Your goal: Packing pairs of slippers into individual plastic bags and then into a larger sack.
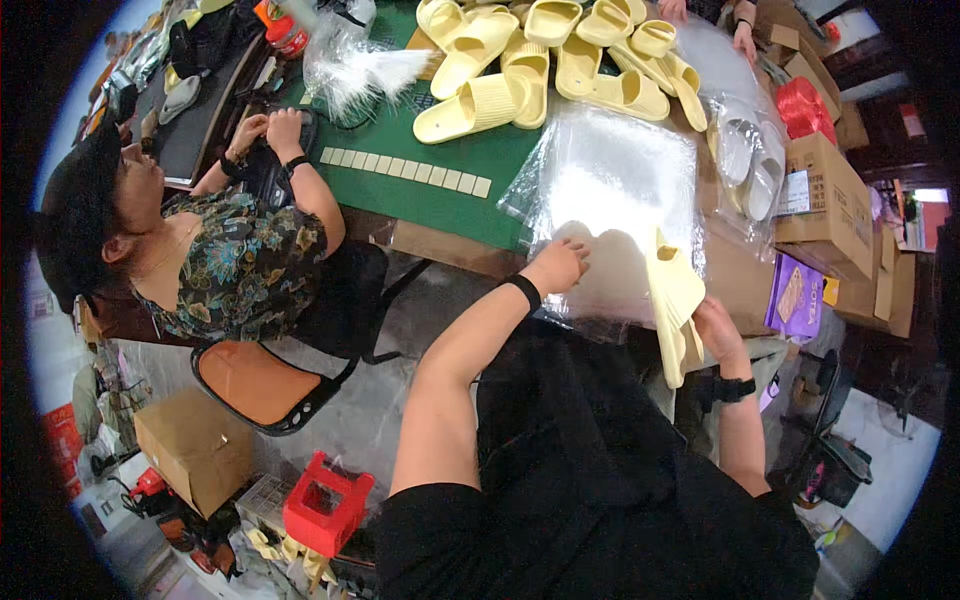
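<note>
My right hand (715,328) is closed around the side of a pair of pale yellow slide slippers (675,290), held upright above the table's near edge. The slippers stand close together, toes toward the far side. My left hand (560,263) lies on the near left part of a stack of clear plastic bags (620,170), its fingers bent a little and apart. Light glares off the bags, so their separate layers are hard to make out. Beyond the stack lies a heap of more yellow slippers (480,105).
On the left a seated co-worker (230,260) has both hands near the green mat (400,215), which bears a row of small pale labels (405,170). Bagged grey slippers (750,160) and cardboard boxes (825,205) stand right. Another person's hand (745,42) shows at the far side.
</note>
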The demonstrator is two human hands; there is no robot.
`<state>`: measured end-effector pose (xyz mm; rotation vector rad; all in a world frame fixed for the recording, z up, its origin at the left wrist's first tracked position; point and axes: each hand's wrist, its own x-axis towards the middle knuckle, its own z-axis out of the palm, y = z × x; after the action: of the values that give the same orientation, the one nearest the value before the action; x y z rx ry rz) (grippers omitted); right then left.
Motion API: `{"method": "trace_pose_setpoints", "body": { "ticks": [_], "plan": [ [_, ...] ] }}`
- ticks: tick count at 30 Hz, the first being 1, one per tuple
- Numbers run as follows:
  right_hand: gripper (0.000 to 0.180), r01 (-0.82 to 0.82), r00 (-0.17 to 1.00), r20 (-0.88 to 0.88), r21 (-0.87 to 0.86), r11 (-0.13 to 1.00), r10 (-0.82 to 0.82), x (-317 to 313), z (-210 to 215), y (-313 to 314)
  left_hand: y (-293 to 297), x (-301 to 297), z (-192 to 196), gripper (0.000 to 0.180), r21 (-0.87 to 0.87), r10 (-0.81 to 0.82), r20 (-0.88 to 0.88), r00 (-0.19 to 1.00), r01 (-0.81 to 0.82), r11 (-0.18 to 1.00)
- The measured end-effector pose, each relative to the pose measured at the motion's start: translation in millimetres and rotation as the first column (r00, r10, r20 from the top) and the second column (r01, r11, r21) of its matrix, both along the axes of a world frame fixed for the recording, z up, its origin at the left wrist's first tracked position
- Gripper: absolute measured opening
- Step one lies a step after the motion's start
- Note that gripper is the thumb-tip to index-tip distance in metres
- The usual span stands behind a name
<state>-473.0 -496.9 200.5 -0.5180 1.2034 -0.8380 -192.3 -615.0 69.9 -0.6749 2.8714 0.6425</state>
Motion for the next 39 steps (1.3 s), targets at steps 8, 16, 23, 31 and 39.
{"method": "trace_pose_setpoints", "body": {
  "ticks": [8,16,23,31,39],
  "plan": [
    [0.028,-0.022,0.998,-0.058,-0.08,0.997,0.017,21,3,-20,9,5,-12,0.035,-0.088,0.041,-0.105,0.994,-0.05,0.995],
    [0.035,-0.036,0.979,-0.202,-0.046,0.998,0.026,21,-4,6,22,9,-1,0.04,-0.226,0.004,0.044,0.999,0.006,0.974],
    [0.033,0.077,0.994,-0.064,-0.123,0.989,-0.086,-2,-46,23,34,3,24,0.056,-0.123,0.133,-0.002,0.991,-0.132,0.984],
    [0.04,-0.19,0.677,-0.719,-0.377,0.907,-0.157,12,-71,0,40,-15,21,0.053,-0.187,0.168,0.039,0.985,-0.158,0.97],
    [0.046,-0.226,0.68,-0.734,-0.2,0.953,0.007,24,-72,-21,32,-23,24,0.052,-0.152,0.117,0.08,0.99,-0.104,0.983]
  ]
}}
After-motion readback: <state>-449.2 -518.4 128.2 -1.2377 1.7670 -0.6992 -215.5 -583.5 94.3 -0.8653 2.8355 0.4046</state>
